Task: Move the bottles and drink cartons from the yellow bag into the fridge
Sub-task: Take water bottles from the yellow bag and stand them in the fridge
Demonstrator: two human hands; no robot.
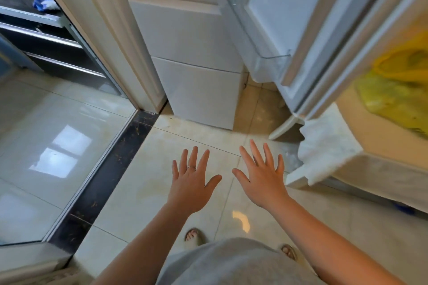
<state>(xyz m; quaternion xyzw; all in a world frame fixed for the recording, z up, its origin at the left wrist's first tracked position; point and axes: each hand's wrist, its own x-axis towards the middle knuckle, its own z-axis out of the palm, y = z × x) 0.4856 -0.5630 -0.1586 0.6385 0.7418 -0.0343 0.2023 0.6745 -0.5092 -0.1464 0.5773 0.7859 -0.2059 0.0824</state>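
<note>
My left hand (192,180) and my right hand (264,176) are stretched out side by side over the floor tiles, palms down, fingers spread, holding nothing. The white fridge (192,58) stands ahead with its lower drawers closed. Its upper door (278,30) swings open to the right, and the door shelf I can see holds nothing. The yellow bag (398,90) lies crumpled on a table at the far right, beyond my right hand. No bottles or cartons show in this view.
The table (342,143) with a white marbled edge juts in at the right, close to the open door. A sliding-door track and dark threshold (111,169) run along the left. My feet in sandals show at the bottom.
</note>
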